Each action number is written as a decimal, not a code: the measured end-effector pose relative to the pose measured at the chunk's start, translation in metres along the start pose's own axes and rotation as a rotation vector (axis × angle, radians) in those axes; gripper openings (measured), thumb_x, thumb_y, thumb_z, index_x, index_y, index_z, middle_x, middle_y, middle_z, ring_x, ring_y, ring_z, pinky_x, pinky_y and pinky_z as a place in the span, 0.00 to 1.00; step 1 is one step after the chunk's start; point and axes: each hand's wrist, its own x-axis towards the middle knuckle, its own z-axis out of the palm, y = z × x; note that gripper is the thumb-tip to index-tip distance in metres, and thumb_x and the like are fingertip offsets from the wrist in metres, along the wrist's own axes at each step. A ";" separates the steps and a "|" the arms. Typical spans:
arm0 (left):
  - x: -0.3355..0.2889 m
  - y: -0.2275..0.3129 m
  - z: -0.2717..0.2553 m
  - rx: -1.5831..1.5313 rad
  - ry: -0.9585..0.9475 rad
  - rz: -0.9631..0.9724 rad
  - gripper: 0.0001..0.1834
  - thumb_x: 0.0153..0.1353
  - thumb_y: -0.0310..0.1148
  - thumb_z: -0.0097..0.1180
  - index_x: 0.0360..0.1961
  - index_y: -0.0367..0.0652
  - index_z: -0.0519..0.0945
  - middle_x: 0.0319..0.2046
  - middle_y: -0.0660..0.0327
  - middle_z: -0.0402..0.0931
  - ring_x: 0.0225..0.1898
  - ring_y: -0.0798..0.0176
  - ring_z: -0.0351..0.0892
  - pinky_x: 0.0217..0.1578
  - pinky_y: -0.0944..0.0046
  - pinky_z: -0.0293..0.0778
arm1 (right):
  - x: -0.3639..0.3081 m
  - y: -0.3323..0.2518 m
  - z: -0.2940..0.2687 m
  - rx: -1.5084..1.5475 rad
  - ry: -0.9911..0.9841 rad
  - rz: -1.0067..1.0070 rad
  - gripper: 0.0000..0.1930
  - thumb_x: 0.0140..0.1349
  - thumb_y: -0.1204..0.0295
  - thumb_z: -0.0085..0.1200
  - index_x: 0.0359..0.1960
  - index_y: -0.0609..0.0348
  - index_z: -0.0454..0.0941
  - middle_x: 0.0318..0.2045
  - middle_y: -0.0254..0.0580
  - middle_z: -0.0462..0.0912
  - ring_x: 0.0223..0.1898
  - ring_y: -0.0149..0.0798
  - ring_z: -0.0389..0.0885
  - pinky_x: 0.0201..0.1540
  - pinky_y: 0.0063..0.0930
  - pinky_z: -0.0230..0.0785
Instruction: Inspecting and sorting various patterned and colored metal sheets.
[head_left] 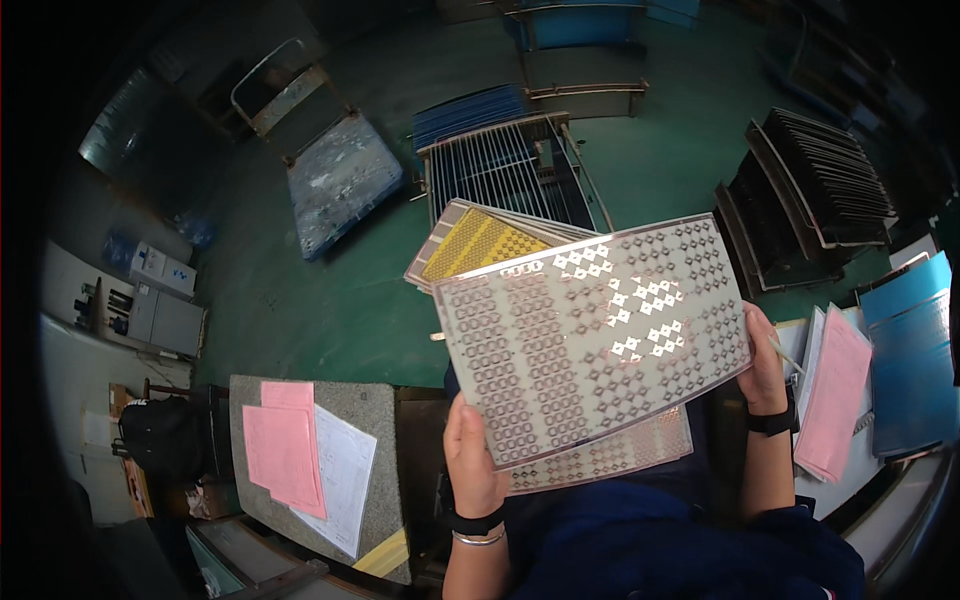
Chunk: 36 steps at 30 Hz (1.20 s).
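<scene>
A pale circuit board panel (600, 340) with rows of small shiny metallic patterns is held up in front of me, tilted. My left hand (472, 465) is closed on its lower left edge. At its right edge my right hand (764, 365) grips it too. Beside that hand a thin pale stick (786, 356) shows; whether it is held I cannot tell. Below the panel, near my lap, lies another similar panel (610, 455), partly hidden. Behind its upper edge, a yellow patterned panel (475, 245) rests on a stack of panels, mostly covered.
On the left, pink sheets (285, 440) and a white drawing (350, 480) lie on a grey table (375, 420). More pink paper (835, 390) and blue sheets (910, 350) are at right. Beyond stand a slotted rack (500, 165), a flat trolley (345, 180) and black racks (810, 200).
</scene>
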 end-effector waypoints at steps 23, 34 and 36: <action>0.012 0.009 -0.002 0.042 0.097 0.081 0.26 0.72 0.44 0.30 0.55 0.29 0.65 0.49 0.51 0.73 0.50 0.62 0.74 0.51 0.62 0.70 | 0.000 0.004 0.012 -0.244 0.011 0.016 0.14 0.68 0.66 0.46 0.46 0.65 0.74 0.30 0.28 0.78 0.25 0.14 0.69 0.28 0.08 0.59; 0.013 0.007 -0.004 0.023 0.127 0.034 0.19 0.72 0.36 0.35 0.52 0.31 0.69 0.46 0.54 0.75 0.46 0.66 0.76 0.48 0.65 0.72 | 0.001 0.006 0.005 -0.306 -0.038 0.056 0.14 0.67 0.68 0.45 0.48 0.65 0.73 0.38 0.34 0.80 0.37 0.20 0.76 0.40 0.13 0.66; 0.013 0.007 -0.006 0.221 0.102 0.072 0.15 0.70 0.32 0.41 0.50 0.33 0.71 0.45 0.56 0.76 0.46 0.68 0.75 0.49 0.67 0.70 | -0.001 0.000 0.009 -0.251 -0.040 0.060 0.13 0.66 0.70 0.46 0.48 0.63 0.71 0.40 0.34 0.79 0.40 0.20 0.75 0.43 0.13 0.65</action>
